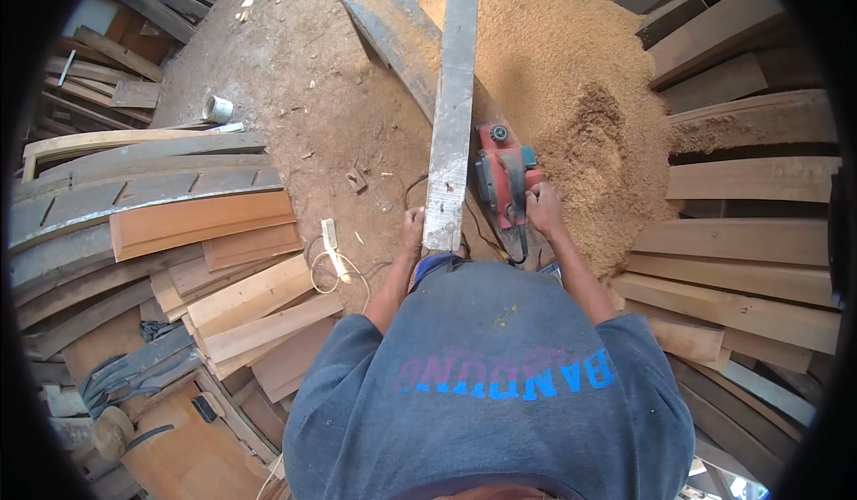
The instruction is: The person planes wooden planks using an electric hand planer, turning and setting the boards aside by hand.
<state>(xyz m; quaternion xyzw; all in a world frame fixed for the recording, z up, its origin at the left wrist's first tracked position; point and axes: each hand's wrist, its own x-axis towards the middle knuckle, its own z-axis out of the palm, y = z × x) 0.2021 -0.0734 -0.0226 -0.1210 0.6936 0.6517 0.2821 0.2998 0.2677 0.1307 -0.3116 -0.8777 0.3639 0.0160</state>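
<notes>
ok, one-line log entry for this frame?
left hand: at near end of grey plank | right hand: at red planer | planer: right of plank | sawdust: on ground

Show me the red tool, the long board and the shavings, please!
Red tool (514, 180): head view, on its dark top handle.
Long board (453, 89): head view, halfway along its top face.
Shavings (567, 76): head view, on the pale spread.

the left forearm (394, 279) reaches forward and slightly inward, to the left hand (412, 230), whose fingers are curled. the right forearm (579, 272) also slants inward; the right hand (544, 211) is a little farther forward, fingers bent.
</notes>
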